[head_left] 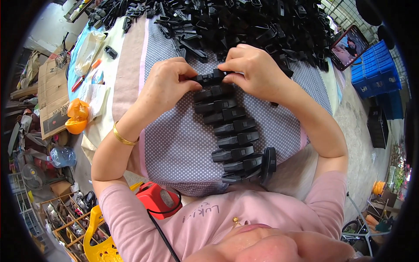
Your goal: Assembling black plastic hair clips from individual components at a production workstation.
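My left hand [168,83] pinches the left end of a small black plastic part [210,77] between thumb and fingers. At its other end, the fingertips of my right hand [255,65] close on the same part. Below it, a row of similar black plastic parts [234,126] runs down the dotted grey cloth toward my body, each lying crosswise beside the one before. Whether the parts are linked together I cannot tell. Just beyond both hands spreads a large heap of loose black plastic parts [244,26].
A phone [349,47] stands at the table's right edge, near blue crates [377,67]. On the left lie an orange container [77,115], a red pen [77,84] and a plastic bag [89,52]. A red device [158,200] and a yellow chair [98,238] are close to my left side.
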A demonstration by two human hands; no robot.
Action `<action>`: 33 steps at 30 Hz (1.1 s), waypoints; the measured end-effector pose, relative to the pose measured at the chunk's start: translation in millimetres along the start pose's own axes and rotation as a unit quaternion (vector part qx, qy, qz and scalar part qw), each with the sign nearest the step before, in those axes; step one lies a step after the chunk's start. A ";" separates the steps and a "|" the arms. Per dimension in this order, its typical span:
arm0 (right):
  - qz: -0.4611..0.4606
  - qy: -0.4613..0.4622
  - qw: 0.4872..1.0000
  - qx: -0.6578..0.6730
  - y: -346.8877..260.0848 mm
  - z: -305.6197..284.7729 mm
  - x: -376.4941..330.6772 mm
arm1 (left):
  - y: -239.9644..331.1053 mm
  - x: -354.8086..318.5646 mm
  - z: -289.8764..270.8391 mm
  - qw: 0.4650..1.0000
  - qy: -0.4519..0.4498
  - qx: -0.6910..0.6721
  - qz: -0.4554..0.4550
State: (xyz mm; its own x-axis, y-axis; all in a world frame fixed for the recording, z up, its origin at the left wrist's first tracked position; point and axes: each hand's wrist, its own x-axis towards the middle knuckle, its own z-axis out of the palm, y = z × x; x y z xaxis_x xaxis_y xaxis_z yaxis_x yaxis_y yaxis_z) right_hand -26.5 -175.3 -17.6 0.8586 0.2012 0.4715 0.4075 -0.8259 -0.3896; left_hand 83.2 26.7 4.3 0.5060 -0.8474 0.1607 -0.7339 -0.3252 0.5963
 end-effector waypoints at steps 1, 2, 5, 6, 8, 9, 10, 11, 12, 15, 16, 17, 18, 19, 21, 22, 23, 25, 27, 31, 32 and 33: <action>-0.019 -0.001 1.000 0.020 -1.0 2.3 2.7 | 1.0 0.3 1.5 1.000 -0.002 0.000 0.000; -0.011 -0.009 1.000 0.012 -4.0 3.3 3.0 | 1.8 0.4 4.0 1.000 -0.008 -0.013 0.012; -0.021 -0.006 1.000 0.009 -2.2 5.9 2.3 | -2.1 0.2 5.7 0.999 -0.013 -0.028 0.025; -0.021 -0.005 1.000 0.007 -1.2 2.9 2.1 | -3.2 1.2 5.9 0.999 -0.016 -0.033 0.030; 0.008 -0.046 0.998 0.036 2.5 -6.8 1.6 | -0.9 5.8 5.4 0.996 -0.052 -0.062 0.038; 0.006 -0.046 0.998 0.037 4.5 -10.6 0.1 | -0.2 7.2 5.1 0.991 -0.088 -0.089 0.040; 0.011 -0.011 1.000 0.016 6.7 -14.3 -1.9 | -1.3 7.8 4.6 0.992 -0.087 -0.088 0.039; 0.016 0.023 1.000 -0.005 8.5 -15.8 -2.7 | -3.3 8.4 3.6 0.992 -0.062 -0.102 0.030; 0.013 0.066 0.993 -0.099 10.1 -14.9 -2.3 | -4.8 9.8 2.1 0.992 -0.038 -0.116 0.022; 0.009 0.053 0.977 -0.205 10.4 -5.3 1.8 | -26.3 18.9 -8.1 0.972 0.161 0.136 0.102; 0.013 0.013 0.975 -0.222 11.4 0.6 2.3 | -31.4 20.3 -7.3 0.974 0.165 0.144 0.056; 0.014 0.014 0.975 -0.222 10.1 2.1 4.3 | -34.3 20.5 -6.4 0.974 0.164 0.145 0.057; 0.017 0.012 0.975 -0.219 10.0 2.9 5.7 | -30.7 22.3 -5.5 0.984 0.132 0.117 -0.004; 0.019 0.010 0.976 -0.216 10.2 3.0 5.9 | -28.1 23.2 -5.1 0.989 0.099 0.090 -0.066; 0.027 0.017 0.980 -0.194 9.6 1.0 3.9 | -26.2 21.8 -6.1 0.989 0.089 0.087 -0.080; 0.035 0.025 0.984 -0.172 8.8 -0.4 2.8 | -26.3 20.7 -6.8 0.989 0.079 0.085 -0.093; 0.036 0.025 0.984 -0.171 8.1 -2.8 1.6 | -31.0 19.2 -8.2 0.989 0.077 0.085 -0.093; 0.047 -0.006 0.993 -0.112 5.7 -8.2 0.3 | -40.0 16.3 -13.8 0.983 0.099 0.123 -0.091; 0.021 0.017 0.995 -0.097 5.5 -6.9 -0.8 | -38.9 14.3 -15.5 0.980 0.099 0.143 -0.093; -0.003 0.079 0.996 -0.042 0.4 -2.3 -2.0 | -25.8 11.8 -13.4 0.972 0.120 0.187 -0.073; -0.003 0.079 0.996 -0.043 -1.5 -3.6 -2.0 | -19.7 9.0 -13.1 0.972 0.120 0.186 -0.072; 0.028 0.101 0.995 -0.005 -2.3 -4.9 -1.9 | -13.5 5.4 -12.0 0.973 0.135 0.178 -0.058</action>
State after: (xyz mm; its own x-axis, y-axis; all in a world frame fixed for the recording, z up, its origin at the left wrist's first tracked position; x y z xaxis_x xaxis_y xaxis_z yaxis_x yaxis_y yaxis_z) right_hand -30.5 -176.4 -13.7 0.7998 0.0464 0.5984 0.3569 -0.8383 -0.4120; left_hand 101.3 31.5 6.6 0.6598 -0.6712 0.3379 -0.7512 -0.5773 0.3200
